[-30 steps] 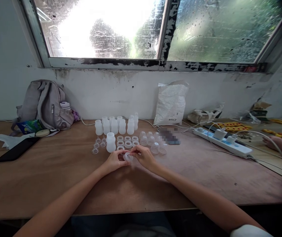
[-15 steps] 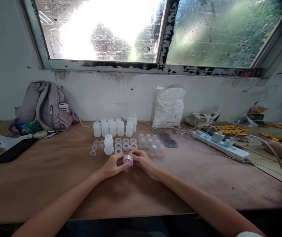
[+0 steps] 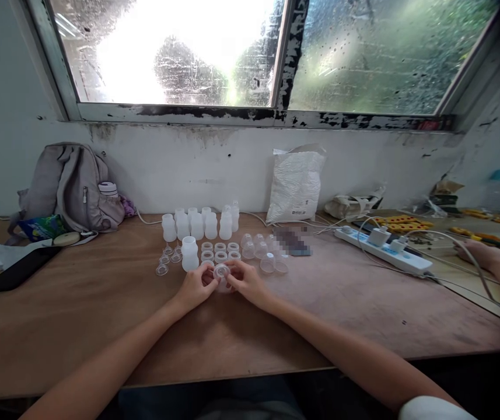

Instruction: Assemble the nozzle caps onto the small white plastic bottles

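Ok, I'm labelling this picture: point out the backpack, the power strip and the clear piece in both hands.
Backpack [image 3: 75, 189], head view: its main body.
Power strip [image 3: 385, 251], head view: its middle.
Clear piece [image 3: 221, 271], head view: its round top.

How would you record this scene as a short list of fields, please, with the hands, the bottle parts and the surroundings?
Left hand: fingers on a clear round bottle part
Right hand: fingers on the same part, opposite side
Nearest frosted bottle: upright, just beyond left hand
Screw rings: grouped beyond the hands
Clear teats: left of that bottle
Clear caps: right of the rings
Backpack: far left, against wall
Power strip: right side, white adapters plugged in
Another person's hand: right edge
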Action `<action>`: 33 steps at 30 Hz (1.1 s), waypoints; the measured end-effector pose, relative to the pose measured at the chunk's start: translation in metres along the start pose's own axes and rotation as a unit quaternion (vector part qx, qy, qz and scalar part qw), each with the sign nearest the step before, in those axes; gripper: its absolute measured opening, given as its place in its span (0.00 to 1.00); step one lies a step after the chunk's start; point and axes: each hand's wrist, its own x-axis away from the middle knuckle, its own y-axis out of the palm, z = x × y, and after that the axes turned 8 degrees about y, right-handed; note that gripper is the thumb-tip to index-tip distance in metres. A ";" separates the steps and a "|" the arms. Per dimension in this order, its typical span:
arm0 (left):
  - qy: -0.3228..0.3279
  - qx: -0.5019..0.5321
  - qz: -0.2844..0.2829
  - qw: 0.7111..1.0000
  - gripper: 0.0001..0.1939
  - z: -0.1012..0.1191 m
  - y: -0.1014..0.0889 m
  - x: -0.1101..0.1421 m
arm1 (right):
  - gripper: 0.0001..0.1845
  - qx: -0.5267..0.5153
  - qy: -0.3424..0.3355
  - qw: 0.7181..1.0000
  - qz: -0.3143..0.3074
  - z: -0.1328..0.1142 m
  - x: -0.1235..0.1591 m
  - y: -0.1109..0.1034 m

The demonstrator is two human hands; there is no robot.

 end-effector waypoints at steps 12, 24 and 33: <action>0.024 0.021 -0.001 0.999 0.12 -0.004 0.010 -0.008 | 0.14 0.113 -0.058 0.992 0.014 0.003 -0.004 -0.007; 0.020 -0.017 0.013 1.000 0.09 -0.018 0.024 -0.028 | 0.08 0.139 -0.052 0.988 0.052 0.006 -0.011 -0.013; 0.024 -0.021 0.030 0.999 0.04 -0.002 0.017 -0.019 | 0.05 0.136 -0.064 0.987 0.063 0.001 -0.007 -0.010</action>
